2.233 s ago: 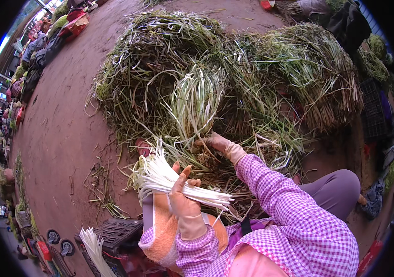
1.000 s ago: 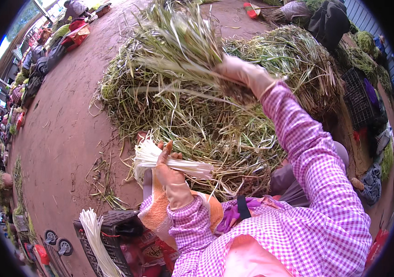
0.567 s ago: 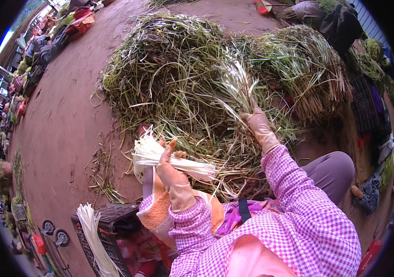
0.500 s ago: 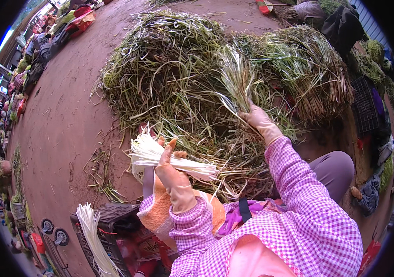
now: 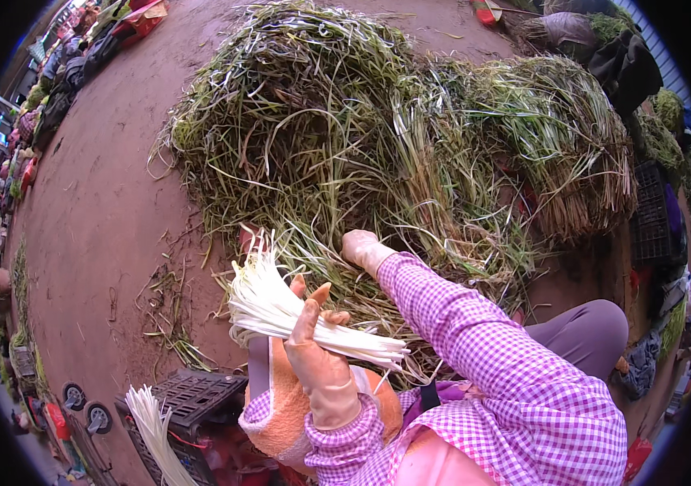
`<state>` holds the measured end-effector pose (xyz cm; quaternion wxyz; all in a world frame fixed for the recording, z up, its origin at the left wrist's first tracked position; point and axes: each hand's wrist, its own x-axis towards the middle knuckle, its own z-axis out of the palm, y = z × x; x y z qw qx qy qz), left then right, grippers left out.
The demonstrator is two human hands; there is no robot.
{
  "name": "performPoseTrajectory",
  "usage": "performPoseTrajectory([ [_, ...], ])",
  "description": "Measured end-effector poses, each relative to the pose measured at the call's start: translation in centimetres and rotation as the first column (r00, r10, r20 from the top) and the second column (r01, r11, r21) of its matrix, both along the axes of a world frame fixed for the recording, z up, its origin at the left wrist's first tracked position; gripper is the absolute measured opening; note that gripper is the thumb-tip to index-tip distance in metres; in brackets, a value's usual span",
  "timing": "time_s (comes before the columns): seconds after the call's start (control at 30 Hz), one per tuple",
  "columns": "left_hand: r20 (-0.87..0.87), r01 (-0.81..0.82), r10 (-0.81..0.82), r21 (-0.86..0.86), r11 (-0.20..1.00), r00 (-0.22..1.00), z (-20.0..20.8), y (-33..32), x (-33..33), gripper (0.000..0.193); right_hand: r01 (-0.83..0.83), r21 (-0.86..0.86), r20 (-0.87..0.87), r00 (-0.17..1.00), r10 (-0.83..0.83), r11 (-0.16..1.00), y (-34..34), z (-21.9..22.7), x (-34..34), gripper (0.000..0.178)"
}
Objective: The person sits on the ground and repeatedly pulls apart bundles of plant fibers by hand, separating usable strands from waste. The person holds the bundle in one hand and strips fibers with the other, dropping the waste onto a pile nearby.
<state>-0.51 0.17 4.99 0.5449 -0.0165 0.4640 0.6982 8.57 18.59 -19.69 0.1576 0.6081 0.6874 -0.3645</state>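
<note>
A bundle of long white stalks (image 5: 268, 304), like blanched chives, lies across the palm of my gloved left hand (image 5: 313, 332), its thumb and fingers curled round it. My gloved right hand (image 5: 364, 249) is closed low against the near side of a large heap of green leafy stalks (image 5: 280, 146). Its fingertips are hidden, so anything in them cannot be made out. Brownish-stemmed greens (image 5: 422, 174) lie on the heap beyond this hand. An orange and white towel (image 5: 276, 417) rests beneath my left forearm.
A dark plastic crate (image 5: 199, 393) stands at lower left, with another white stalk bundle (image 5: 155, 433) on its left side. Small wheels (image 5: 98, 419) are beside it. A second black crate (image 5: 652, 215) stands at right. Scraps of stalk (image 5: 171, 312) litter the brown floor (image 5: 110, 211).
My right hand has let go of a clump of greens onto the heap and moved left and nearer, to the heap's near side. My left hand still holds the white bundle.
</note>
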Motion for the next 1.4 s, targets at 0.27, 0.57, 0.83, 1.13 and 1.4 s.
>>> performPoseTrajectory([
  [0.27, 0.038, 0.022, -0.023, 0.017, 1.0, 0.999, -0.9, -0.1, 0.4, 0.048, 0.021, 0.631, -0.251, 0.952, 0.178, 0.776, -8.8, 8.2, 4.3, 0.02],
  [0.57, -0.067, 0.012, -0.007, 0.072, 0.997, 0.998, 1.2, -0.9, -0.6, 0.043, 0.236, 0.341, -0.675, 0.735, 0.062, 0.91, -7.6, 19.3, 6.3, 0.028],
  [0.83, -0.116, 0.193, -0.186, 0.051, 0.98, 0.976, 0.5, -1.0, -0.6, 0.038, 0.457, -0.276, -0.486, 0.693, -0.533, 0.845, -11.4, 18.3, 8.8, 0.025],
  [1.13, -0.242, 0.304, -0.295, 0.003, 0.953, 0.924, -1.9, -1.3, 0.5, 0.03, 0.237, -0.28, -0.801, 0.477, -0.362, 0.93, -16.9, 16.5, 12.5, 0.035],
  [1.4, -0.464, 0.173, -0.16, -0.016, 0.985, 0.871, -1.2, -1.7, 0.6, 0.021, 0.461, -0.112, -0.862, 0.395, -0.317, 0.88, -18.5, 21.1, 13.5, 0.026],
])
